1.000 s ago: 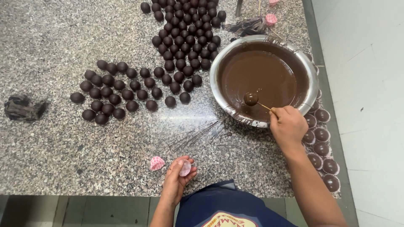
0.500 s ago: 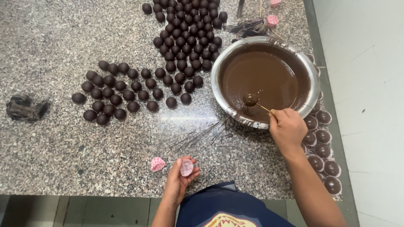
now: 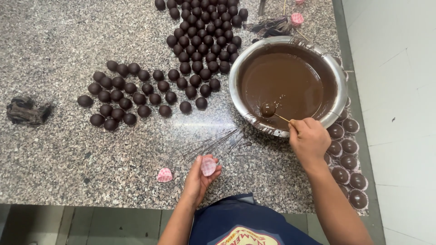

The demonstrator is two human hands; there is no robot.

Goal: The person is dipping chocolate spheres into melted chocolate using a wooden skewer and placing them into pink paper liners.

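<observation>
My right hand (image 3: 309, 141) pinches a thin wooden stick with a chocolate-coated ball (image 3: 267, 109) on its tip, held over the near edge of a steel bowl (image 3: 334, 68) of melted chocolate. My left hand (image 3: 202, 174) holds a small pink paper cup (image 3: 208, 166) near the counter's front edge. A second pink cup (image 3: 164, 174) lies on the granite counter just left of that hand. Many dark chocolate balls (image 3: 150, 87) lie spread over the counter to the left of and behind the bowl.
Coated balls in paper cups (image 3: 349, 161) sit in rows right of the bowl by the counter's edge. A bundle of thin sticks (image 3: 213, 143) lies before the bowl. A dark crumpled wrapper (image 3: 26, 111) is far left. More pink cups (image 3: 296, 18) lie behind the bowl.
My left hand has lifted the pink cup slightly up and to the right. The ball on the stick stays at the bowl's near edge.
</observation>
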